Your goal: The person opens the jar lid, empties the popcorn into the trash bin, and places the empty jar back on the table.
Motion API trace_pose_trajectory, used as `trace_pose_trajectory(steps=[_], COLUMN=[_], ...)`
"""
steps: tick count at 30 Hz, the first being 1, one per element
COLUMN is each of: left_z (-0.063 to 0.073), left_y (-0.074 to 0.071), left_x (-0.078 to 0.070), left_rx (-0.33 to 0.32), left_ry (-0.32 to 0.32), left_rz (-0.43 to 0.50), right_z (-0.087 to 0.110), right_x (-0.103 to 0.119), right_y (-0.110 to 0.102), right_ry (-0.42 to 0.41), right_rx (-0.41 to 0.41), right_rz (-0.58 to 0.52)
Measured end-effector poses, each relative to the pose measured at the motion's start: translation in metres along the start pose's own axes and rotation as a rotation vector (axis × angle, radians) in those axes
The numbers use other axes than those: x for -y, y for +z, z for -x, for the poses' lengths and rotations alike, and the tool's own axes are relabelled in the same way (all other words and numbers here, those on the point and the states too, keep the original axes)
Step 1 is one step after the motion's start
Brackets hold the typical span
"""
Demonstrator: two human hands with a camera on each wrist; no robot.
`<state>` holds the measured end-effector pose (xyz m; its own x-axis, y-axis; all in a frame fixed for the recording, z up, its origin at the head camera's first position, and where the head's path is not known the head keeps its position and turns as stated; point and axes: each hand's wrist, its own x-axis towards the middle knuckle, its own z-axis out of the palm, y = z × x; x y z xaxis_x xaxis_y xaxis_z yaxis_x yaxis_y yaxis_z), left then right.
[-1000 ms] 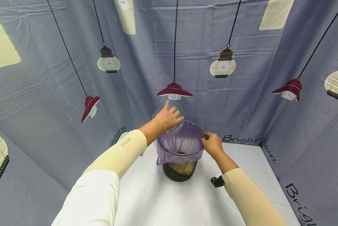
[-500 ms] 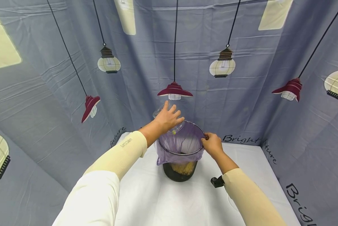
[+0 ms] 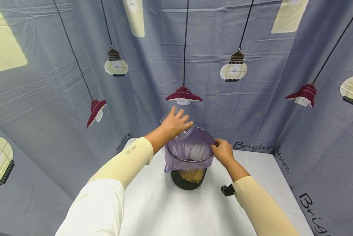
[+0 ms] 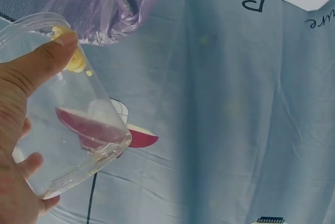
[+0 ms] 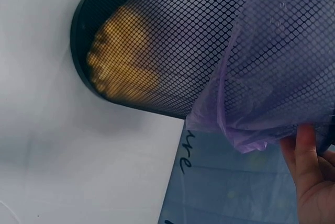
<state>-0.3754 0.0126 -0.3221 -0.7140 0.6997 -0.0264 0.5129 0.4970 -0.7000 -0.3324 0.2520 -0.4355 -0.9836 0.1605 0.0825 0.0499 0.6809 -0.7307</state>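
Note:
My left hand (image 3: 176, 125) grips a clear plastic jar (image 4: 78, 98), tipped with its mouth toward a black mesh wastebasket (image 3: 186, 184). Yellow bits (image 4: 77, 63) cling inside near the jar's rim, by the thumb; crumbs show at its base. A purple plastic bag (image 3: 175, 164) lines the basket and folds over its rim. At the right of that rim, my right hand (image 3: 222, 150) pinches rim and bag between thumb and fingers. Through the mesh in the right wrist view, a yellow heap (image 5: 123, 59) shows at the basket's bottom.
The basket stands on a white-covered table (image 3: 153, 209). Behind and around hangs a grey-blue curtain (image 3: 153, 72) printed with lamps. A faint clear round edge (image 3: 242, 211) peeks out beside the right forearm, near a black wrist mount (image 3: 227, 190).
Both hands keep their holds, and the jar stays tipped. A yellow bit seen at the jar's mouth half a second ago no longer shows there in the head view, which has shifted slightly.

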Motion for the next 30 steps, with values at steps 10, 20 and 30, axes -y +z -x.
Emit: trace_pose_trajectory(steps=[10, 20, 30], left_z=[0.005, 0.007, 0.011], left_y=[0.004, 0.0, 0.005], left_x=[0.002, 0.001, 0.002], left_rx=[-0.034, -0.062, -0.058], left_ry=[-0.066, 0.024, 0.036], left_rz=[0.189, -0.058, -0.095], right_z=[0.002, 0.001, 0.003], right_x=[-0.004, -0.007, 0.003], right_y=[-0.001, 0.0, -0.001], right_ry=[0.017, 0.013, -0.001], right_rx=[0.007, -0.01, -0.007], right_rz=[-0.002, 0.02, 0.021])
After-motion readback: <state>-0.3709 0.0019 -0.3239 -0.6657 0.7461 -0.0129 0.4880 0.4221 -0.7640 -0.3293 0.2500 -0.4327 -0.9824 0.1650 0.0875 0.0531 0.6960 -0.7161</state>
